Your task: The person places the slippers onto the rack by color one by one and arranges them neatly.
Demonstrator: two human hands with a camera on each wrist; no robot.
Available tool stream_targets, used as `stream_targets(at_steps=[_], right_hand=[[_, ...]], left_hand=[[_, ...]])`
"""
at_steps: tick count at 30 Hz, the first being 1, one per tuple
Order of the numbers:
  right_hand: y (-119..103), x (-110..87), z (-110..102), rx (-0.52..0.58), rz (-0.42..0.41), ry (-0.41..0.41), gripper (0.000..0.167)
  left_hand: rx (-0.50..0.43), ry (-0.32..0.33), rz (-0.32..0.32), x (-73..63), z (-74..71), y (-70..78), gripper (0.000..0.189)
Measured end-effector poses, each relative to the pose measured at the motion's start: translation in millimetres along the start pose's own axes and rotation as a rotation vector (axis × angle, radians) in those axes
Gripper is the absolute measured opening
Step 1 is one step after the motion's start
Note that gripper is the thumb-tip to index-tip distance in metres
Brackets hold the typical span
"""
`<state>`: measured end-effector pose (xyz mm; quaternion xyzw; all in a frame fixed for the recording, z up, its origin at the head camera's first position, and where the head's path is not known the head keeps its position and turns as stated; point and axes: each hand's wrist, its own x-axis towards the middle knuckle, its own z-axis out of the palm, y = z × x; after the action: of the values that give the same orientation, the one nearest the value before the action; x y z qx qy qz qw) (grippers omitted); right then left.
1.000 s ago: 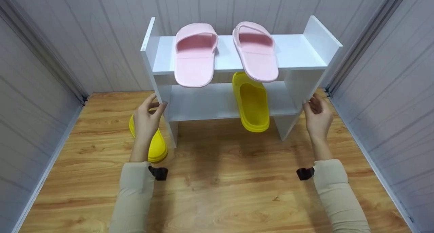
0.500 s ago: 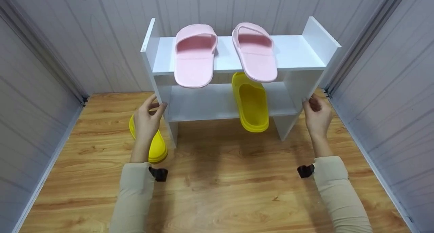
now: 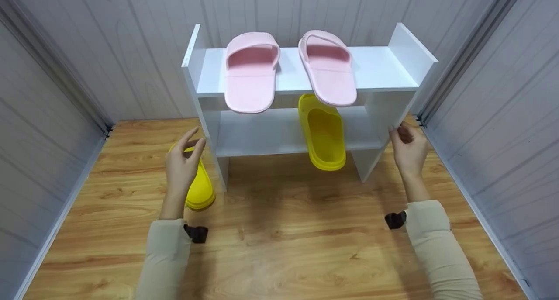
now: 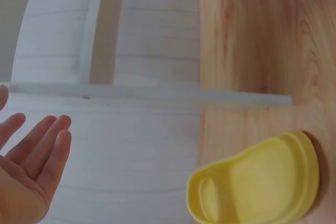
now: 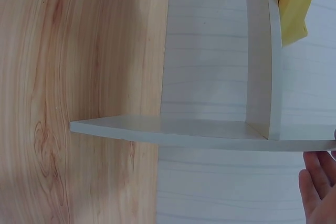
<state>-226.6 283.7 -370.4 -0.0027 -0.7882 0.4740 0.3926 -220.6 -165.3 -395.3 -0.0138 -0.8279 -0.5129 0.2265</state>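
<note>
A white two-tier shoe rack point(image 3: 262, 134) stands against the back wall. My left hand point(image 3: 180, 167) is off its left side panel, fingers loosely spread and holding nothing, as the left wrist view also shows. On the other side, my right hand point(image 3: 409, 149) pinches the front edge of the right side panel point(image 5: 210, 139), fingers along the outer face. Two pink slippers point(image 3: 251, 86) point(image 3: 334, 79) lie on the top shelf, heels over the front edge. One yellow slipper point(image 3: 325, 136) juts from the lower shelf. Another yellow slipper point(image 4: 257, 182) lies on the floor, partly hidden behind my left hand in the head view.
Wood-patterned floor point(image 3: 279, 247) spreads in front of the rack. Pale panelled walls rise behind it and on both sides, the right wall point(image 3: 493, 129) close beyond my right hand.
My left hand has let go of the rack's left panel and moved slightly left and toward me. My right hand keeps its grip; the rack's right side has shifted very slightly inward.
</note>
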Motion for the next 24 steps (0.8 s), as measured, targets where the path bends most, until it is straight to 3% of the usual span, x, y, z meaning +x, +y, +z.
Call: stream_targets(at_steps=[5,11,16,19,24], right_hand=[[-0.8,0.5,-0.2,-0.016,-0.015,0.003,0.019],[6.5,2.7,1.6,-0.009,-0.01,-0.003,0.02],[28.9,6.8,3.2,-0.029,0.013,-0.013,0.022],[36.8,7.8,3.6,-0.049,0.023,-0.006,0.023],[38.4,7.0,3.0,-0.05,0.004,0.002,0.021]], left_hand=[[0.046,0.07,-0.044,-9.7,-13.6,-23.1,0.041],[0.167,0.133,-0.185,-22.4,-27.5,-61.2,0.038],[0.252,0.07,-0.303,-33.8,-33.4,-85.8,0.045],[0.251,0.003,-0.387,-38.3,-34.9,-95.2,0.057],[0.234,-0.057,-0.518,-45.3,-31.7,-106.4,0.074]])
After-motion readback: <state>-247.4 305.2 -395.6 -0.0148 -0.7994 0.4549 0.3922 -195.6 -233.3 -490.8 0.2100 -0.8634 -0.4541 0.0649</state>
